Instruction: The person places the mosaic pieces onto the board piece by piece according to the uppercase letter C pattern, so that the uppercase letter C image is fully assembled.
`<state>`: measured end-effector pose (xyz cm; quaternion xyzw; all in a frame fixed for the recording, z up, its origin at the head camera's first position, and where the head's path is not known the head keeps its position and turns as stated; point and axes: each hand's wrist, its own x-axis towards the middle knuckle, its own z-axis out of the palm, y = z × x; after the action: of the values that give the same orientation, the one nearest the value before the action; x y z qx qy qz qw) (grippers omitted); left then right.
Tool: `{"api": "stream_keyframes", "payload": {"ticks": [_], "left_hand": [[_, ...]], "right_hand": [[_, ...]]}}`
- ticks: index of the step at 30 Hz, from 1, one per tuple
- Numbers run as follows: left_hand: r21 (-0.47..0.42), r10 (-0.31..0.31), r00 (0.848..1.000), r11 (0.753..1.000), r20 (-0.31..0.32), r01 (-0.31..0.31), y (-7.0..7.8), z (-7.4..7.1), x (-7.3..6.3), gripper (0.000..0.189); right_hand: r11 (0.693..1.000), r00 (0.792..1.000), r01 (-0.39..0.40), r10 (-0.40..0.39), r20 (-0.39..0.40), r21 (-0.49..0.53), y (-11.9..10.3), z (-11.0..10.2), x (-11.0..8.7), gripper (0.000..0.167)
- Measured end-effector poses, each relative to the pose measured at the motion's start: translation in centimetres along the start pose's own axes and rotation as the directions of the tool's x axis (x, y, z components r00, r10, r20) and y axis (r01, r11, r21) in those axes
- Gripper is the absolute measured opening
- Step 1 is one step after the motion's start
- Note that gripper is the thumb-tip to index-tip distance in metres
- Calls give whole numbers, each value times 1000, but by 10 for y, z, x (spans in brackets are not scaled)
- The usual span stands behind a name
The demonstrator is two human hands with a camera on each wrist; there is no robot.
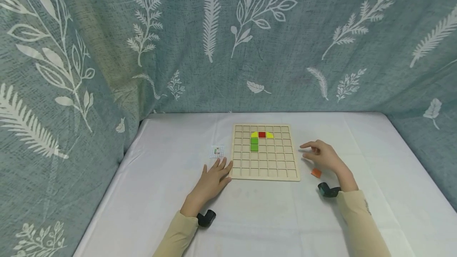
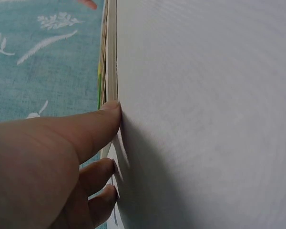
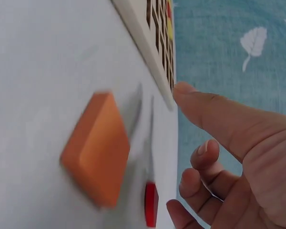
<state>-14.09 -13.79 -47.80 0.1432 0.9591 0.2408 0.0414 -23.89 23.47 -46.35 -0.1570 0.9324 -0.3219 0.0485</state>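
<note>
A wooden grid board lies on the white table. In its upper cells sit a red square block, two yellow rounded blocks and two green blocks. My left hand is spread at the board's lower left corner, its thumb against the edge. Right of the board, my right hand hovers with thumb and fingers apart, holding nothing. Beneath it lies an orange block. Another red block shows in the right wrist view, but not beside the board in the head view.
A small card with a printed grid pattern lies left of the board, just beyond my left fingertips. A green curtain with white leaves hangs behind the table and along its sides.
</note>
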Motion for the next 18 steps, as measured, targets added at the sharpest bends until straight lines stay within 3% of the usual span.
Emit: {"api": "stream_keyframes", "payload": {"ticks": [18], "left_hand": [[23, -33, 999, 999, 14, 32, 1, 1, 2, 51]], "right_hand": [[998, 999, -52, 53, 9, -21, 31, -23, -11, 34]]}}
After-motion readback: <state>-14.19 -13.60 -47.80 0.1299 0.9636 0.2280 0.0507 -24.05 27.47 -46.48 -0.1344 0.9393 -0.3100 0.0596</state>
